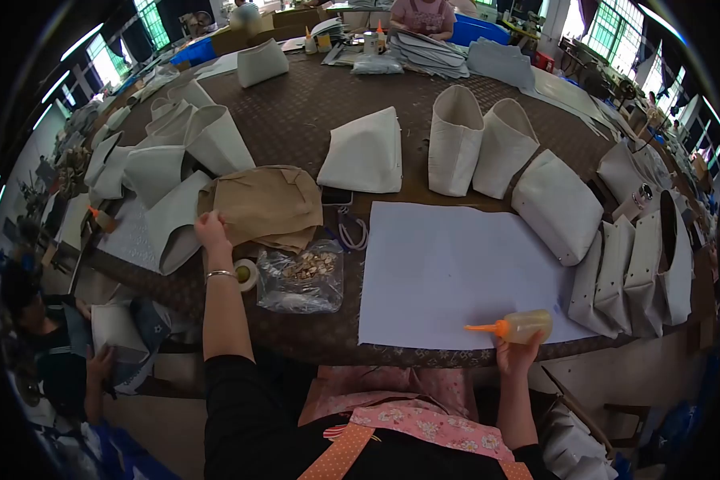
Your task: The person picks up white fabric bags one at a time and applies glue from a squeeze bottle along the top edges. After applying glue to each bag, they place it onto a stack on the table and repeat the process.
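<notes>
My left hand (212, 232) is closed on the left edge of a stack of brown paper (264, 204), with its fingertips partly hidden. Just left of it lies a white curved bag piece (176, 212). My right hand (518, 357) holds a squeeze bottle (528, 325) of yellowish liquid, its orange nozzle pointing left. The bottle is above the lower right of a large white sheet (448, 264). Near my left forearm are a clear plastic bag of small metal parts (308, 268) and a roll of tape (248, 274).
White bag bodies stand on the patterned table (296, 120): a group (216, 136) at left, one (364, 152) in the middle, several (556, 208) at right. A phone (336, 196) lies behind the sheet. Co-workers are at lower left (52, 344) and the far side (422, 18).
</notes>
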### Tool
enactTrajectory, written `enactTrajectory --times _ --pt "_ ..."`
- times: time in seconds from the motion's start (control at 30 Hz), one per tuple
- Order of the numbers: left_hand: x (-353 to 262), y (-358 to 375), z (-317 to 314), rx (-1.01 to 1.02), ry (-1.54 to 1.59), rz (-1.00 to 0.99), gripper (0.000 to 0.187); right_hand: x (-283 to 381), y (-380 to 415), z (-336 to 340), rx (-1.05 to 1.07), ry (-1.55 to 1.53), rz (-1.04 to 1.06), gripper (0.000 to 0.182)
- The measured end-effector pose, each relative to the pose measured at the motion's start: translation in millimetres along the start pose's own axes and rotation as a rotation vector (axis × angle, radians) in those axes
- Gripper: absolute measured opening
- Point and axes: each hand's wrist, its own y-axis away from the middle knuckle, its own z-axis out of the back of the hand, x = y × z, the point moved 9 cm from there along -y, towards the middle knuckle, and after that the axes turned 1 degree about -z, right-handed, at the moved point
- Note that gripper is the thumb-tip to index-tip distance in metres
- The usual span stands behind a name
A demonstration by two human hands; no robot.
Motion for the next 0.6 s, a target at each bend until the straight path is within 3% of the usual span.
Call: enactTrajectory --times 0.03,0.17,0.23,0.3,0.37,0.4,0.47,0.5,0.57,0.6 --pt "-7 -1 23 -0.100 0.008 0.020 0.018 1 -2 2 -0.001 0.007 -0.001 0.060" --pt "-16 -6 46 -0.136 -0.038 0.087 0.017 0 1 -8 -0.009 0.030 -0.005 0.059" --pt "-31 21 -14 0.292 0.120 -0.045 0.016 -1 0 -6 -0.037 -0.008 0.002 0.058" --pt "-23 74 -75 0.581 0.100 0.093 0.017 1 2 -3 -0.068 -0.034 0.010 0.057" --pt "10 134 -129 0.849 0.102 0.397 0.023 -1 2 -14 0.004 -0.006 -0.010 0.059" --pt "22 150 -148 0.868 0.112 0.400 0.023 1 2 -13 0.004 0.000 0.011 0.059" --pt "69 193 -194 1.073 -0.058 0.515 0.040 0 1 -9 0.018 -0.034 0.007 0.061" --pt "82 203 -211 1.053 -0.092 0.532 0.046 5 2 -4 0.007 -0.038 0.067 0.061" --pt "122 215 -248 1.095 -0.057 0.608 0.061 -2 1 2 0.019 -0.027 -0.010 0.063" --pt "128 217 -261 1.052 -0.037 0.610 0.060 -3 1 -1 0.041 -0.069 -0.033 0.064"
